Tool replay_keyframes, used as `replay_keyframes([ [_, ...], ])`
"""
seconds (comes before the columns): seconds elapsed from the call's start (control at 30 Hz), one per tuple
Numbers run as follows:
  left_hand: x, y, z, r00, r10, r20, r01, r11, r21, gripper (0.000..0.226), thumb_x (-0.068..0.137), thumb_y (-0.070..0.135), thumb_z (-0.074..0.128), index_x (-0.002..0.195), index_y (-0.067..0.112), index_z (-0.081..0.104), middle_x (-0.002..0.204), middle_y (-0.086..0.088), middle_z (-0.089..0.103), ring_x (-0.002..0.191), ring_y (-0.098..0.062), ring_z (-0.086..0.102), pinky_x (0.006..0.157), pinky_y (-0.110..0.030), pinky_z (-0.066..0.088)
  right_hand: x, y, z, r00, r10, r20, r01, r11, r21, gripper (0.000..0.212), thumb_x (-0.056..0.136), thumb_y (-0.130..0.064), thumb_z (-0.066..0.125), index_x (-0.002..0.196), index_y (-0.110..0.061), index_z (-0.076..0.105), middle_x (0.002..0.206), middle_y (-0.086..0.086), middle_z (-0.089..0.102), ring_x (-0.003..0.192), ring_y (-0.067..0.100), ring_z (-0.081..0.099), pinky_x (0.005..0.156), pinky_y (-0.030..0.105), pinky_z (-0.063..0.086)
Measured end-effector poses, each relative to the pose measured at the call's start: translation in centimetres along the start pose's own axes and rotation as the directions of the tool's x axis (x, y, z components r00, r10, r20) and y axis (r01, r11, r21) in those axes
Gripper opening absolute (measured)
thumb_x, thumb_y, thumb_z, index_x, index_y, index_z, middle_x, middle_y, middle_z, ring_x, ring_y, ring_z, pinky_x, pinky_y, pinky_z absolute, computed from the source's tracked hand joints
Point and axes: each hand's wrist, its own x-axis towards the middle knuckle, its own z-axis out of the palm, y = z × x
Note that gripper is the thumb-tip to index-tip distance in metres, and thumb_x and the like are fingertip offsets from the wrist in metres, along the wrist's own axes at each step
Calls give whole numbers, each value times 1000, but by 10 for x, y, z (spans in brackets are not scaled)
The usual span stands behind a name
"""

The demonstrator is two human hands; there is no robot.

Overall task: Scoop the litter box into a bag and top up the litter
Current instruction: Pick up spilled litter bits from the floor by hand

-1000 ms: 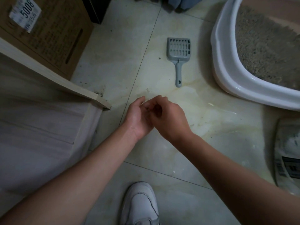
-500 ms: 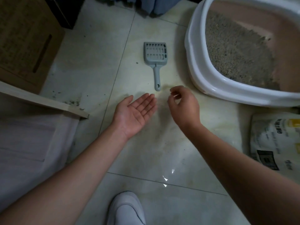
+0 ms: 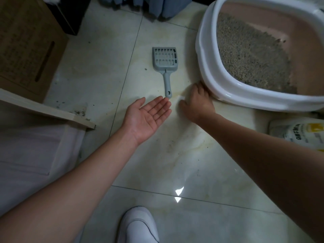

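Observation:
A grey slotted litter scoop [image 3: 165,64] lies flat on the tiled floor, handle pointing towards me. The white-rimmed litter box [image 3: 210,81] with a pink inside stands at the upper right and holds grey litter [image 3: 249,51]. My left hand [image 3: 149,114] hovers palm up, fingers straight, just below the scoop's handle end and holds nothing. My right hand [image 3: 196,102] is down on the floor against the box's near wall, knuckles up and fingers curled under. Whatever lies beneath those fingers is hidden. A white litter bag [image 3: 298,134] lies at the right edge.
A cardboard box [image 3: 26,46] stands at the upper left, with a pale wooden board edge [image 3: 52,111] below it. Spilled litter grains dot the tiles by that board. Blue fabric [image 3: 154,6] hangs at the top. My white shoe [image 3: 138,225] is at the bottom.
My hands were together a second ago and have separated. The left has turned palm up; the right has moved right and down to the floor beside the litter box.

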Motion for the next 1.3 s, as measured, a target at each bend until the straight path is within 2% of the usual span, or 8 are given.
replay_keyframes([
  [0.2,-10,15,-5,999,46,25,-46,999,-7,44,102,31,39,116,-4,63,115,-20,70,104,-33,70,98,-45,52,3,-14,0,997,75,16,-76,995,59,81,96,-50,44,151,2,14,159,22,14,147,36,14,120,41,13],
  [0.33,-10,19,-11,997,65,29,-63,997,-48,44,102,30,40,117,-4,63,117,-20,70,107,-32,69,101,-45,51,-12,-11,3,993,-111,-52,113,993,36,64,95,-40,48,141,2,33,151,20,29,140,35,26,111,42,31],
  [0.47,-6,18,-9,997,63,34,-60,996,-63,44,101,30,40,117,-4,63,117,-20,70,107,-33,69,100,-45,51,-7,-8,-1,975,-219,-45,220,975,35,61,95,-33,48,143,1,32,153,19,28,140,35,29,111,43,35],
  [0.63,-2,26,-2,996,70,48,-67,996,-62,45,102,31,40,115,-5,64,117,-20,70,108,-33,69,102,-45,50,42,-23,-14,986,-148,-82,149,989,6,63,100,-25,37,152,2,15,160,21,12,147,35,15,120,40,12],
  [0.73,4,35,4,995,88,52,-84,994,-73,45,102,30,39,114,-5,64,116,-21,70,105,-34,70,101,-46,51,76,-33,-19,990,-103,-100,108,993,51,55,101,-19,33,149,4,21,157,22,19,146,34,18,121,40,12],
  [1.0,14,46,14,994,77,83,-74,996,-41,47,103,32,37,115,-6,63,116,-22,70,106,-34,69,102,-46,50,107,-43,-8,990,122,-66,-110,981,162,65,102,-41,23,155,-9,4,164,13,-3,151,28,-4,122,44,-1],
  [1.17,19,46,6,994,70,85,-63,995,-79,48,103,32,38,118,-6,63,118,-21,69,108,-34,69,102,-46,50,70,-41,3,991,52,-120,-44,997,67,69,102,-41,28,153,0,9,161,19,10,149,32,9,122,42,7],
  [1.3,22,40,2,995,67,73,-59,993,-104,48,103,34,38,117,-5,63,118,-21,69,106,-33,70,100,-46,51,18,-31,12,994,-78,-75,80,997,21,75,101,-50,26,154,0,7,162,17,7,151,29,5,121,37,5],
])
